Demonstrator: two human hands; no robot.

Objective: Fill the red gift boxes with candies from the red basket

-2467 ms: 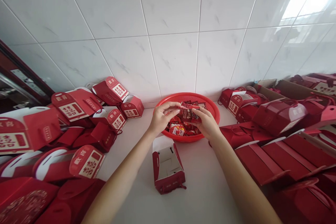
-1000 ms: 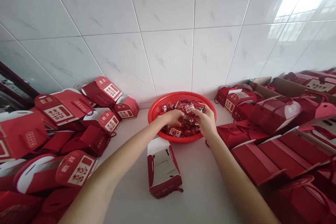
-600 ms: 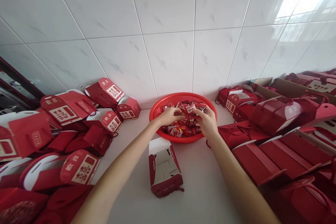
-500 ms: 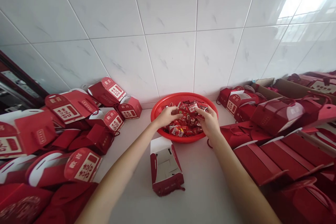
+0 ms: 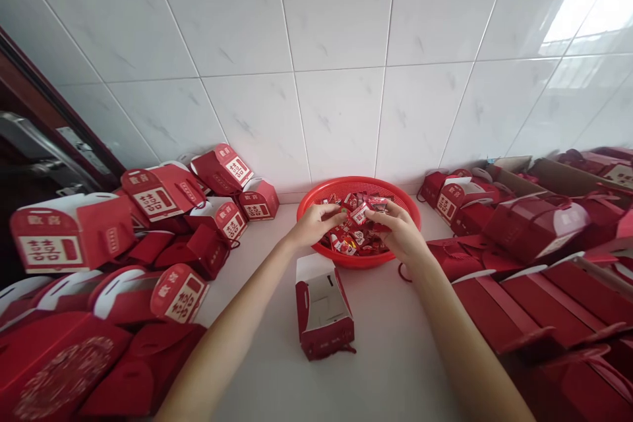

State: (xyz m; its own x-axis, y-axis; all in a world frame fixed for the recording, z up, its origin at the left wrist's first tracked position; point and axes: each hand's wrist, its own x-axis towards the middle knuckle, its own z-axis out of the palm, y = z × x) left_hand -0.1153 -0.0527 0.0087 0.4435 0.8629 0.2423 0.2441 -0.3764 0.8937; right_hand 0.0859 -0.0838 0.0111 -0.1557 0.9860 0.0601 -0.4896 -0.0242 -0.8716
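Both my hands are over a red plastic basket [image 5: 359,182] heaped with small wrapped candies [image 5: 368,237]. At the basket's left side, my left hand [image 5: 312,225] has its thumb and fingers curled toward each other, close to the candies. What lies between its fingertips is too small to make out. My right hand [image 5: 403,231] comes in from the right, its fingers closed on a red-and-white wrapped candy [image 5: 359,214]. Just in front of the basket, an opened red gift box [image 5: 326,336] lies on the white tabletop, its pale inside facing up.
Red gift boxes [image 5: 79,231] with white character labels crowd the left side. More red boxes [image 5: 534,217] stand in rows on the right, near a brown carton [image 5: 568,175]. A tiled wall [image 5: 341,112] rises behind the basket. At far left is a door handle [image 5: 44,151].
The view has turned slightly left, so the scene sits further right. My right hand has drawn the candy slightly toward my left hand; the box has stayed in place.
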